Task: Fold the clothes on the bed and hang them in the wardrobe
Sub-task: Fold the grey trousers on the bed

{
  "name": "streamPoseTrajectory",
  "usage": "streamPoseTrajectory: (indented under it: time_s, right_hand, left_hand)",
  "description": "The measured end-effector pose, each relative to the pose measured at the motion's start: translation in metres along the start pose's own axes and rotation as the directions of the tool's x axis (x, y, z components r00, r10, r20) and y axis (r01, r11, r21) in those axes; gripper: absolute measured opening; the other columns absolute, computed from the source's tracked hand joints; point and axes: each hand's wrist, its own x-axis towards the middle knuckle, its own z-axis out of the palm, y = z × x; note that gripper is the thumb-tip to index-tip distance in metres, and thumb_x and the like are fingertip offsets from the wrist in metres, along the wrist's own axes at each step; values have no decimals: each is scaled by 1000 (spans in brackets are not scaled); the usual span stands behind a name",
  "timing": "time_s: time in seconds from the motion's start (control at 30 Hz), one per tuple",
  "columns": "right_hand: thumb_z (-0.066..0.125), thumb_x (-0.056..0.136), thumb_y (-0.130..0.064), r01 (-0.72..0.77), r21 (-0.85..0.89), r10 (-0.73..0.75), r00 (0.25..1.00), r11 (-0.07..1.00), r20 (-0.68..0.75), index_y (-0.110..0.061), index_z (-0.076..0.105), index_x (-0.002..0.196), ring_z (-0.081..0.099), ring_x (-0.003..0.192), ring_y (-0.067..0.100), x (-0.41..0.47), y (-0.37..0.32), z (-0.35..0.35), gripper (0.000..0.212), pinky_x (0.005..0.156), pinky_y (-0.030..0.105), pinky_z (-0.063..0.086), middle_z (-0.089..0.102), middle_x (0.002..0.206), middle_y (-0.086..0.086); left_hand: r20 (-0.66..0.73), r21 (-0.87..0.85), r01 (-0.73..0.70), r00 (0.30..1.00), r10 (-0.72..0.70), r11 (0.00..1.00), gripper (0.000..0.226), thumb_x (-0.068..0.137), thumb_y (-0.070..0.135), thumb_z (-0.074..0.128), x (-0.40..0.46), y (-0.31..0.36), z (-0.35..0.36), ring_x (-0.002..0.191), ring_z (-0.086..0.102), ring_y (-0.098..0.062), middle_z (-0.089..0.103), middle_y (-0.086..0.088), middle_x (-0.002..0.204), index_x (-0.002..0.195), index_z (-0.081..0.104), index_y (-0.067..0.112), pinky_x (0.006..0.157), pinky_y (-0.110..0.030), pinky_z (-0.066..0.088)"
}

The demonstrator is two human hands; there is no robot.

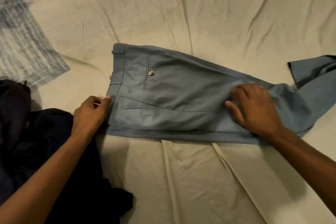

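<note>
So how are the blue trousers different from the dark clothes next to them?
The blue trousers lie spread flat; the dark clothes sit in a crumpled heap. The trousers are light grey-blue, the heap nearly black. The left hand pinches the trousers' waistband and the right hand presses on them; neither hand holds the heap. Both lie on the bedsheet.

Wrinkled cream bedsheet [200, 14] across the whole bed.

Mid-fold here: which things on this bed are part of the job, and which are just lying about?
In the job:
- blue trousers, laid flat on the bed
- left hand pinching the waistband
- right hand pressing on the leg
- dark clothes heaped at left, likely next

Lying about:
- striped cloth, far left; could be a pillowcase, cannot tell
- cream bedsheet
</note>
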Motion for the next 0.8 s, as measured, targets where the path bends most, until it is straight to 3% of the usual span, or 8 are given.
streamPoseTrajectory:
  time_s: [0.1, 0.2, 0.3, 0.4, 0.57, 0.63, 0.7, 0.8]
  right_hand:
    - [48, 92, -52, 168, 12, -168, 976, 986, 141, -10, 63, 108, 58, 95, 32, -30, -20, 13, 48, 78, 43, 51, 61, 108, 14]
    - [46, 89, -60, 176, -44, -158, 950, 983, 271, -11, 62, 118, 59, 103, 31, -46, -18, 21, 59, 83, 42, 51, 61, 118, 12]
    - [52, 84, -62, 155, -56, -133, 947, 986, 292, -13, 57, 124, 57, 107, 31, -45, -9, 15, 64, 84, 44, 52, 58, 124, 12]
    - [56, 82, -60, 186, -70, -154, 934, 980, 321, -15, 53, 125, 56, 104, 31, -45, -6, 12, 62, 80, 44, 55, 57, 124, 12]
    - [78, 80, -22, 71, -122, -47, 980, 990, 195, -9, 58, 101, 61, 77, 34, -43, 6, 1, 32, 53, 37, 50, 64, 96, 14]
    - [70, 86, -24, 72, -127, -60, 994, 989, 95, -7, 56, 93, 58, 70, 34, -45, 14, -8, 23, 52, 36, 45, 61, 87, 14]
    - [53, 89, -35, 105, -109, -100, 994, 989, 50, -8, 54, 89, 55, 69, 33, -51, 20, -14, 26, 53, 34, 41, 58, 84, 14]
    - [46, 91, -41, 171, -38, -168, 983, 985, 71, -16, 50, 90, 57, 65, 29, -70, 21, -13, 25, 51, 30, 39, 59, 78, 9]
  left_hand:
    - [-25, -4, -129, 991, 128, 992, 31, 94, 47, 61, -11, 0, -2, 80, 64, -30, 67, -4, 80, 83, 61, 17, 72, -42, 51]
    - [-215, -69, -301, 935, 281, 951, 28, 100, 37, 54, -19, 18, -13, 72, 58, -30, 62, -9, 76, 88, 52, 12, 63, -40, 44]
    - [-310, -51, -395, 879, 362, 917, 23, 100, 34, 50, -10, 49, -24, 81, 58, -33, 62, -13, 83, 94, 49, 12, 71, -41, 43]
    - [-254, 32, -332, 909, 329, 943, 28, 97, 37, 50, 10, 70, -30, 100, 58, -40, 66, -20, 103, 101, 54, 10, 86, -45, 47]
    - [-177, 44, -212, 960, 216, 976, 31, 89, 36, 63, 12, 86, -35, 104, 58, -37, 61, -16, 110, 110, 56, 13, 90, -44, 49]
    - [-240, 1, -269, 935, 261, 963, 31, 87, 37, 61, 8, 83, -40, 97, 59, -32, 61, -11, 103, 108, 55, 15, 88, -43, 50]
    - [-313, -42, -327, 902, 299, 944, 30, 90, 41, 56, 3, 72, -41, 92, 59, -30, 64, -11, 99, 108, 52, 17, 85, -40, 48]
    - [-281, 52, -304, 909, 307, 951, 33, 97, 47, 53, -1, 30, -25, 92, 60, -41, 66, -22, 95, 107, 47, 17, 78, -42, 42]
